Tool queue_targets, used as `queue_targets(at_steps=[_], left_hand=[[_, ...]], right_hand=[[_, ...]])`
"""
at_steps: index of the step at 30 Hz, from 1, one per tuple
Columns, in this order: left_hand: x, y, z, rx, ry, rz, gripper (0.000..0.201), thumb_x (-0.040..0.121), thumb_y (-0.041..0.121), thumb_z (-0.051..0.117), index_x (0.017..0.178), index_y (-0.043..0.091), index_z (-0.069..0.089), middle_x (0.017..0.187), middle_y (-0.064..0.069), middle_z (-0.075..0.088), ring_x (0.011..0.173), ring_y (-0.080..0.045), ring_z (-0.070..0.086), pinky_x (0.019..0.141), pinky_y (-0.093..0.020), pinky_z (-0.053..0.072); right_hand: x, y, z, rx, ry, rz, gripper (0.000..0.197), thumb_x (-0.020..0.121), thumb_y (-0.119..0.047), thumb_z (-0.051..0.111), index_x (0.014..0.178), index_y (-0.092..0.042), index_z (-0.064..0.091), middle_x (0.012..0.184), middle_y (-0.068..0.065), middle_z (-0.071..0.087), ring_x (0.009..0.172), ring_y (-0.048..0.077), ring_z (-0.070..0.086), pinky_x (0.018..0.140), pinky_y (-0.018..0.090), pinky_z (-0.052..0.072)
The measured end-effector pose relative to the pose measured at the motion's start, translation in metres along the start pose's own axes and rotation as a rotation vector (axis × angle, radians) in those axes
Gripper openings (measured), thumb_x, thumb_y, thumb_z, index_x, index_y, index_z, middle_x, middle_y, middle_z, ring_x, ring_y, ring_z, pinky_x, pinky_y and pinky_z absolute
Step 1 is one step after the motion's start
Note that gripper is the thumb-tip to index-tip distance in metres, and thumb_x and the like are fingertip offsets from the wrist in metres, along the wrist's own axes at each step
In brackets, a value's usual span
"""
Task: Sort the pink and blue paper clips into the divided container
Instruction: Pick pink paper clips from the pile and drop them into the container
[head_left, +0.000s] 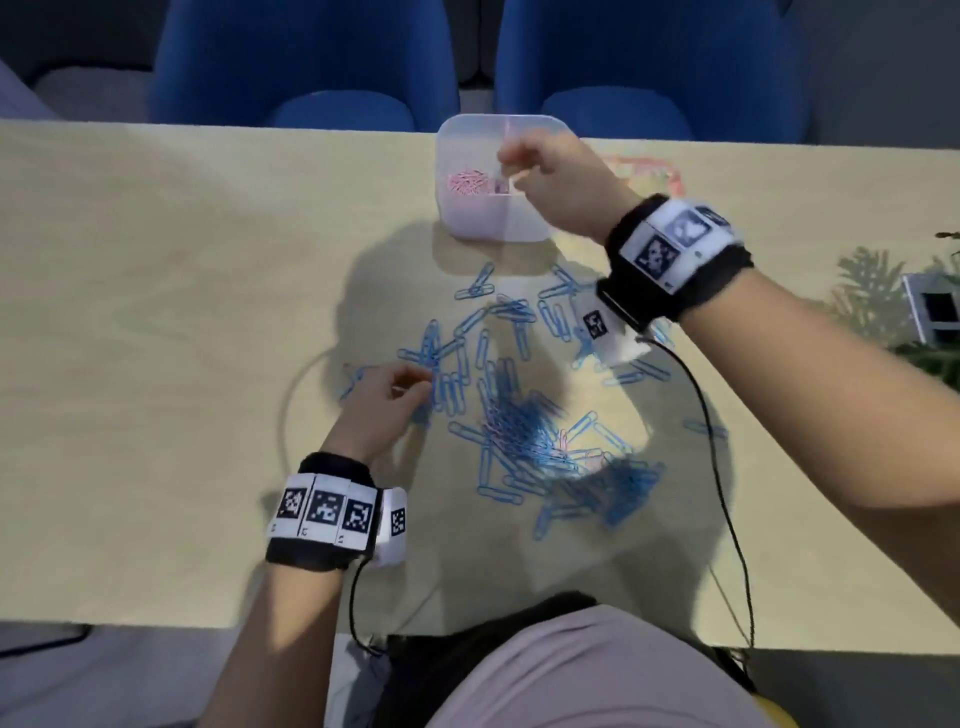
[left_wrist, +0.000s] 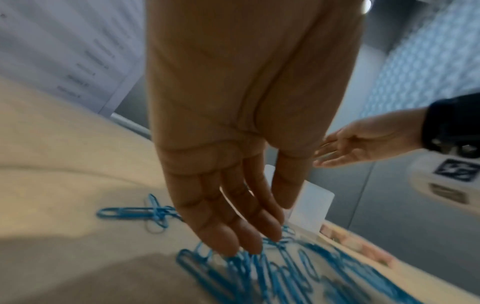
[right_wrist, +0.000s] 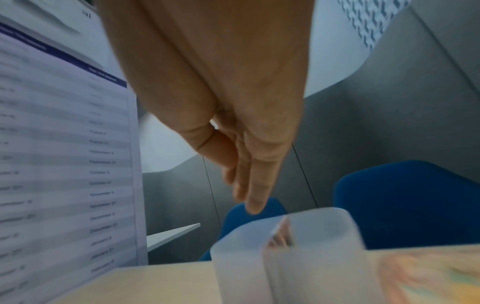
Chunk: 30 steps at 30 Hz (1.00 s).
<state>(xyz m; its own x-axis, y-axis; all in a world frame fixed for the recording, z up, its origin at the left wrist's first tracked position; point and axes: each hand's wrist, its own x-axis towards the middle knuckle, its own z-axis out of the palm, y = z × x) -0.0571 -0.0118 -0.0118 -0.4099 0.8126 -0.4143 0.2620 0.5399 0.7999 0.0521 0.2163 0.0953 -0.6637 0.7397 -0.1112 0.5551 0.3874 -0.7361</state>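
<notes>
Right hand above the translucent divided container at the table's far edge, fingers extended and holding nothing visible. Pink paper clips lie in the left compartment. Left hand, fingers loosely straight, touches the blue paper clips scattered on the table nearer the person.

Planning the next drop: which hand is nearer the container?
Right. The right hand is over the container; the left hand is nearer the person, at the blue clips.
</notes>
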Motion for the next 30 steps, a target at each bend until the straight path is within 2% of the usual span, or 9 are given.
queue_targets(at_steps=[2,4,8,11,13,18,22,26,30], left_hand=[[-0.012,0.0,0.007,0.1,-0.044,0.028,0.011,0.087,0.011,0.06,0.09,0.021,0.063,0.081,0.003,0.061,0.071,-0.01,0.055,0.072,-0.022,0.047],[-0.025,0.005,0.018,0.246,-0.1,0.085,0.01,0.084,0.015,0.064,0.094,0.017,0.065,0.085,0.001,0.06,0.076,-0.012,0.056,0.076,-0.028,0.047],[-0.04,0.016,0.045,0.473,-0.081,0.256,0.013,0.082,0.018,0.064,0.095,0.018,0.066,0.093,0.0,0.054,0.096,-0.016,0.046,0.084,-0.026,0.034],[-0.043,0.025,0.062,0.532,-0.089,0.326,0.011,0.084,0.018,0.063,0.095,0.017,0.065,0.098,-0.005,0.055,0.101,-0.019,0.046,0.087,-0.029,0.034],[-0.045,0.03,0.072,0.588,-0.105,0.391,0.013,0.084,0.021,0.064,0.096,0.016,0.065,0.098,-0.005,0.055,0.1,-0.022,0.047,0.086,-0.031,0.036],[-0.05,0.039,0.1,0.742,-0.19,0.533,0.017,0.08,0.023,0.066,0.095,0.015,0.065,0.099,-0.006,0.057,0.1,-0.025,0.048,0.082,-0.032,0.036],[-0.049,0.038,0.117,0.824,-0.212,0.635,0.014,0.073,0.018,0.07,0.087,0.015,0.069,0.089,-0.008,0.061,0.086,-0.031,0.055,0.069,-0.036,0.043],[-0.05,0.032,0.119,0.918,-0.212,0.606,0.016,0.082,0.024,0.062,0.097,0.019,0.067,0.1,-0.005,0.059,0.097,-0.028,0.05,0.075,-0.034,0.033],[-0.051,0.026,0.108,0.922,-0.152,0.536,0.012,0.085,0.023,0.061,0.095,0.02,0.067,0.104,-0.005,0.059,0.102,-0.029,0.049,0.08,-0.036,0.036]], right_hand=[[-0.042,0.031,0.002,0.001,-0.109,0.007,0.032,0.081,0.01,0.039,0.101,0.009,0.063,0.092,0.013,0.065,0.064,-0.005,0.057,0.064,0.015,0.044],[-0.087,0.067,0.009,0.004,-0.233,0.066,0.028,0.079,0.012,0.042,0.092,0.007,0.066,0.083,0.012,0.065,0.054,-0.007,0.055,0.059,0.01,0.042],[-0.169,0.117,0.024,-0.126,-0.275,0.13,0.026,0.078,0.0,0.059,0.071,-0.025,0.062,0.071,0.002,0.061,0.066,0.017,0.056,0.064,0.029,0.044],[-0.211,0.133,0.035,-0.169,-0.221,0.211,0.019,0.074,-0.024,0.073,0.072,-0.02,0.055,0.077,-0.001,0.057,0.071,0.02,0.054,0.068,0.037,0.045],[-0.227,0.142,0.044,-0.24,-0.232,0.241,0.032,0.068,-0.034,0.077,0.084,-0.017,0.054,0.086,0.0,0.053,0.079,0.021,0.054,0.071,0.04,0.045],[-0.234,0.162,0.038,-0.223,-0.135,0.283,0.027,0.068,-0.009,0.074,0.089,-0.01,0.057,0.084,0.002,0.047,0.088,0.031,0.055,0.076,0.035,0.039],[-0.242,0.163,0.024,-0.293,-0.012,0.281,0.02,0.073,-0.008,0.068,0.09,-0.012,0.058,0.089,0.005,0.051,0.09,0.03,0.055,0.075,0.035,0.042],[-0.245,0.143,0.041,-0.231,-0.077,0.171,0.013,0.075,-0.01,0.063,0.088,-0.013,0.065,0.092,0.009,0.057,0.092,0.03,0.056,0.075,0.038,0.048],[-0.242,0.147,0.049,-0.233,-0.137,0.196,0.015,0.074,-0.009,0.06,0.086,-0.016,0.067,0.094,0.008,0.057,0.094,0.029,0.056,0.074,0.041,0.048]])
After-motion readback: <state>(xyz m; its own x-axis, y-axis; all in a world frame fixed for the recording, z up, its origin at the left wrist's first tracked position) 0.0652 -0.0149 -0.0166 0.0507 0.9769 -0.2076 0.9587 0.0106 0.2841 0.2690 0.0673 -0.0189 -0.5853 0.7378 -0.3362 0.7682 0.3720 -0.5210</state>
